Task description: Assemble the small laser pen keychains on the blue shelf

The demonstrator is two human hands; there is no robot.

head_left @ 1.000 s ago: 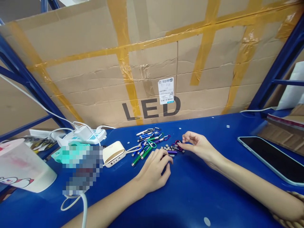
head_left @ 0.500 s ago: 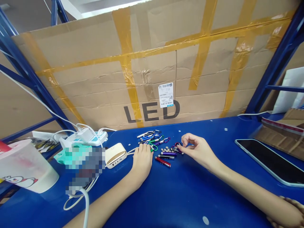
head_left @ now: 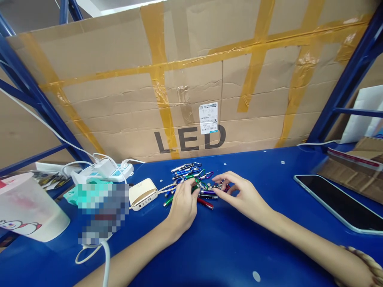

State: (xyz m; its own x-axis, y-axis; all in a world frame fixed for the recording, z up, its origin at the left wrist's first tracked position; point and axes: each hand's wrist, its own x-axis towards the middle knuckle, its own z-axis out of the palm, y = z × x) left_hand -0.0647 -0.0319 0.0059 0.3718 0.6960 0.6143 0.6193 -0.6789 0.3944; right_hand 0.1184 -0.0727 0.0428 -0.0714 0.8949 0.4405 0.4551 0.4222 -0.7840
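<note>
A heap of small keychain flashlights (head_left: 188, 173) in blue, green, silver and purple lies on the blue tabletop (head_left: 233, 247), with several button batteries (head_left: 213, 186) at its right side. My left hand (head_left: 182, 206) rests at the heap's near edge. Its fingers curl down onto the flashlights, and a green flashlight (head_left: 168, 201) sticks out to the left from under them. My right hand (head_left: 241, 195) reaches in from the right, fingers stretched apart, thumb and forefinger touching the batteries and a purple flashlight (head_left: 208, 192). A red flashlight (head_left: 206, 203) lies between my hands.
A white-and-gold power bank (head_left: 143, 194) sits left of the heap, with a power strip (head_left: 103, 171) and a white cup (head_left: 26, 207) further left. A phone (head_left: 338, 203) lies at the right. A taped cardboard box marked LED (head_left: 191, 91) walls off the back.
My left hand slid from the red flashlight up and left to the heap. My right hand moved left and its fingers spread over the batteries.
</note>
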